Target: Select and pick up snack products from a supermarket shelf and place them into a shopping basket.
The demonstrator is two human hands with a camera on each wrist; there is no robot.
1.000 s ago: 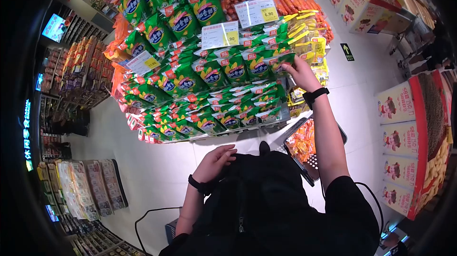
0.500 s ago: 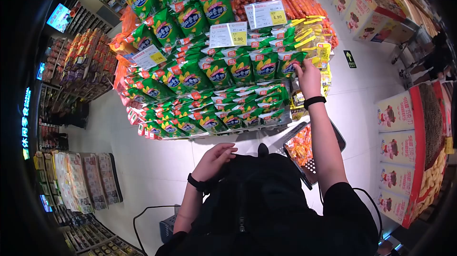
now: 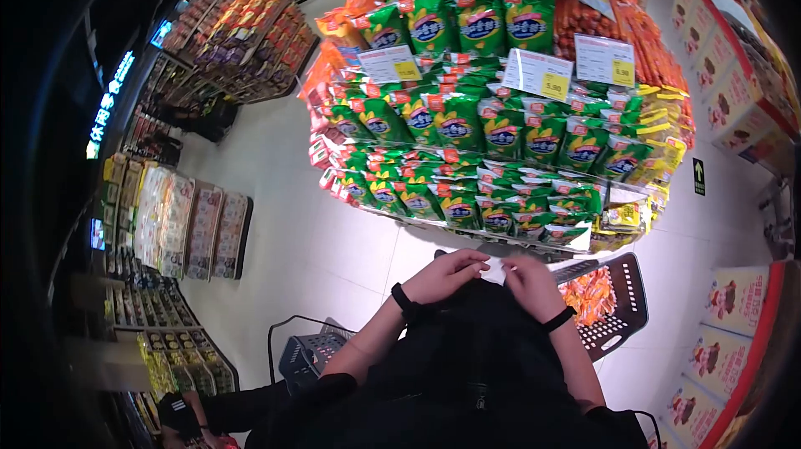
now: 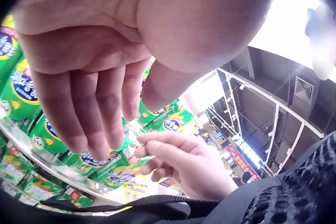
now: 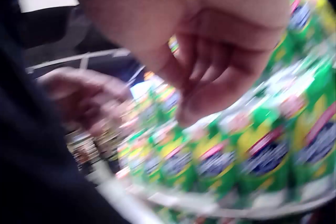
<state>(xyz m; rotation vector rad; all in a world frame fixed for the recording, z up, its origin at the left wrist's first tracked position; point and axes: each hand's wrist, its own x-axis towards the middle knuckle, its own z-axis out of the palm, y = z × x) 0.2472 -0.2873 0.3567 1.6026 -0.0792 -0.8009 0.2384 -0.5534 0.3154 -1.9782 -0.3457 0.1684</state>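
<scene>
My left hand point(image 3: 440, 278) is in front of my dark clothing, palm inward, with its fingers straight and nothing in them; the left wrist view shows its bare palm. Just right of it, fingertips close to the left ones, my right hand point(image 3: 534, 289) has loosely bent fingers. In the left wrist view the right hand point(image 4: 184, 163) holds nothing. Both hands are nearest to a tiered display of green snack bags point(image 3: 455, 128) with blue labels and yellow corn pictures, standing in rows beyond them. The right wrist view is blurred.
A grey shopping basket point(image 3: 632, 265) with orange packets point(image 3: 588, 295) stands at the right. Another basket point(image 3: 304, 357) and a person in dark clothing point(image 3: 250, 407) are at lower left. Price signs point(image 3: 538, 73) stand among the bags. Printed cartons point(image 3: 734, 299) line the right side.
My right hand has left the green bag at the row's right end and come back beside my left hand. The head view has turned, shifting the display rightward. A person now shows at lower left.
</scene>
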